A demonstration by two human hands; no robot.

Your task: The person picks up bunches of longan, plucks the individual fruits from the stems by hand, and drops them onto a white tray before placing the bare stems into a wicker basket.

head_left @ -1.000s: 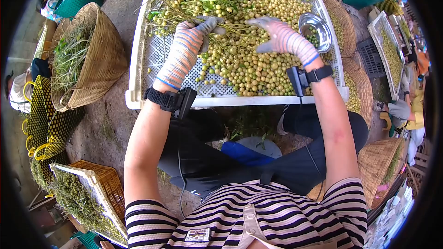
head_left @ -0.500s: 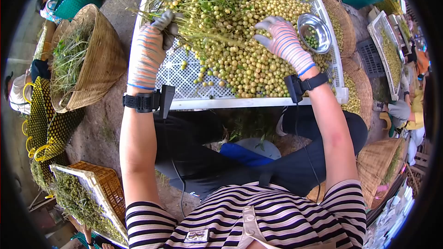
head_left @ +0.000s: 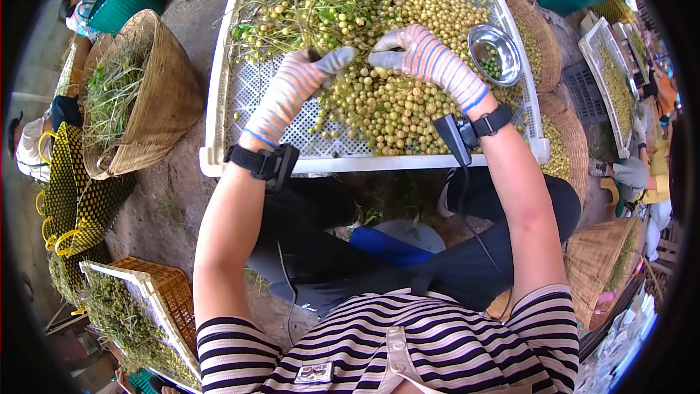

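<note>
A white mesh tray (head_left: 266, 164) in front of me holds a heap of small round yellow-green fruits (head_left: 408, 113). Thin stems with fruits and some leaves (head_left: 321, 7) lie at its upper left. My left hand (head_left: 310, 76), in a striped glove with grey fingertips, is over the tray's middle, below the stems. Its thumb points right and its fingers are curled; whatever they hold is hidden. Facing it, my right hand (head_left: 423, 58), gloved alike, has thumb and fingers bent close together over the loose fruits. A steel bowl (head_left: 510, 47) with several greener fruits sits at the tray's right.
A wicker basket of grassy stems (head_left: 157, 102) stands at left, with yellow-black woven baskets (head_left: 73, 190) below it. Stems fill another tray (head_left: 149, 281) at lower left. Wicker baskets (head_left: 576, 131) of fruit stand right. Other people are at both edges.
My left hand has moved right and slightly down from the stem bundle at the tray's upper left. My right hand has shifted left, so the two are now close together.
</note>
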